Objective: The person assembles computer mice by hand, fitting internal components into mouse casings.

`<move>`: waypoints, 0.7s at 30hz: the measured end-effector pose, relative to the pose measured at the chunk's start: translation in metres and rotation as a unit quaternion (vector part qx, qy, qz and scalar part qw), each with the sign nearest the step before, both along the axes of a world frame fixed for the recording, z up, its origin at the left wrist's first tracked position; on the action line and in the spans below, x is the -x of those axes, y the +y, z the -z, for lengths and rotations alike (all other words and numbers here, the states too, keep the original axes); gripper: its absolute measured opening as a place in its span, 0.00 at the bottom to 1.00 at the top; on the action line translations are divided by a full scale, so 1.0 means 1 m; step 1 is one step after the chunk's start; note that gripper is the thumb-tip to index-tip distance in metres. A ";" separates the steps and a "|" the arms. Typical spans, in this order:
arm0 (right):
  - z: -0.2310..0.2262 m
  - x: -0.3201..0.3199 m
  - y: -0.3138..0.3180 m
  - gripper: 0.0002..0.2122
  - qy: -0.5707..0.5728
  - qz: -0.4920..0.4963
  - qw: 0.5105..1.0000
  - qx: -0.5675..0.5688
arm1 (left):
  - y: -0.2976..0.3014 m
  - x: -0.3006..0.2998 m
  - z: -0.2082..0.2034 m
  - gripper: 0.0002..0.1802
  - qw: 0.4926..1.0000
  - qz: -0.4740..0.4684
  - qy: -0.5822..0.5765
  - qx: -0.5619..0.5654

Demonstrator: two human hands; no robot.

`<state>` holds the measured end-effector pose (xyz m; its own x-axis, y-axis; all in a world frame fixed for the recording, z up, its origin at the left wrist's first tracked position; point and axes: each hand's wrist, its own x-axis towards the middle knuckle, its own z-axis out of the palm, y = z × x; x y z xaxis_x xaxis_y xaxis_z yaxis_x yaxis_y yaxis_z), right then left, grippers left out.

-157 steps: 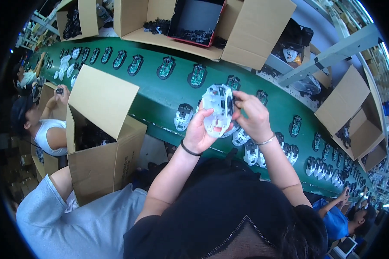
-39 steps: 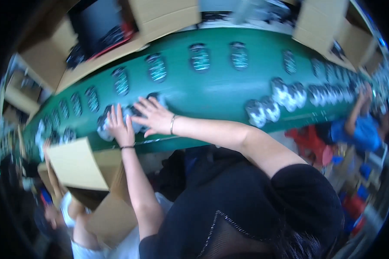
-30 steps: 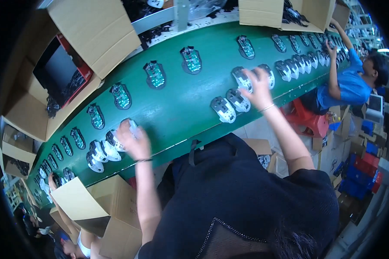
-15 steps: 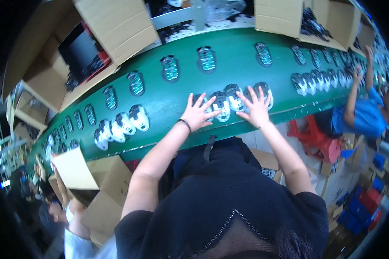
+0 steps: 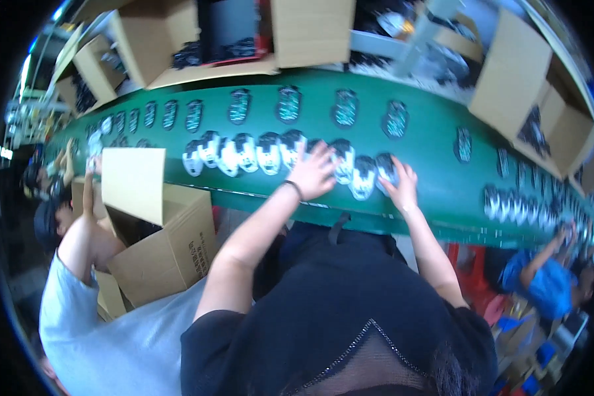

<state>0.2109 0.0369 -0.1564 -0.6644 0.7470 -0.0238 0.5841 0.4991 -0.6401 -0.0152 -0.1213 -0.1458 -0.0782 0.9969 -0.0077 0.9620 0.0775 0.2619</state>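
Note:
A long green conveyor belt [image 5: 435, 125] runs across the view. A row of black-and-white plastic mouse shells [image 5: 244, 150] lies along its near edge. My left hand [image 5: 315, 173] rests flat, fingers spread, on shells in the middle of that row. My right hand [image 5: 400, 185] presses on the shell [image 5: 363, 183] at the row's right end. Neither hand has lifted anything. A second line of dark shells [image 5: 289, 105] lies farther back on the belt.
An open cardboard box [image 5: 158, 231] stands at my left below the belt. A person in a grey shirt [image 5: 79, 317] works beside it. More cardboard boxes [image 5: 310, 30] line the far side. A person in blue [image 5: 548, 284] works at the right.
The view has swung, so the belt now lies more level. My hands stay down on the near row of shells, the left now farther along the row.

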 end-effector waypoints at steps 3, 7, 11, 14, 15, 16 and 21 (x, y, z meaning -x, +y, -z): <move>0.028 -0.017 0.022 0.26 0.070 0.041 0.997 0.015 | 0.009 -0.006 -0.007 0.27 0.998 -0.043 -0.049 -0.026; -0.050 0.068 -0.011 0.18 0.186 0.018 0.912 0.365 | -0.002 -0.010 -0.022 0.25 0.765 -0.270 -0.566 -0.147; -0.095 0.189 -0.026 0.08 0.218 -0.239 0.938 0.125 | -0.025 0.021 -0.052 0.25 0.298 -0.231 -0.914 -0.148; -0.124 0.296 -0.008 0.06 0.256 -0.214 0.941 0.054 | -0.050 0.055 -0.051 0.24 0.352 -0.335 -0.838 -0.247; -0.120 0.334 0.001 0.05 0.240 -0.263 0.934 -0.025 | -0.057 0.065 -0.055 0.24 0.339 -0.364 -0.827 -0.263; -0.112 0.374 0.007 0.04 0.258 -0.297 0.918 -0.060 | -0.064 0.074 -0.055 0.25 0.316 -0.349 -0.841 -0.266; -0.082 0.520 0.030 0.08 -0.066 -0.313 0.891 -0.321 | -0.072 0.094 -0.067 0.22 0.233 -0.372 -0.841 -0.318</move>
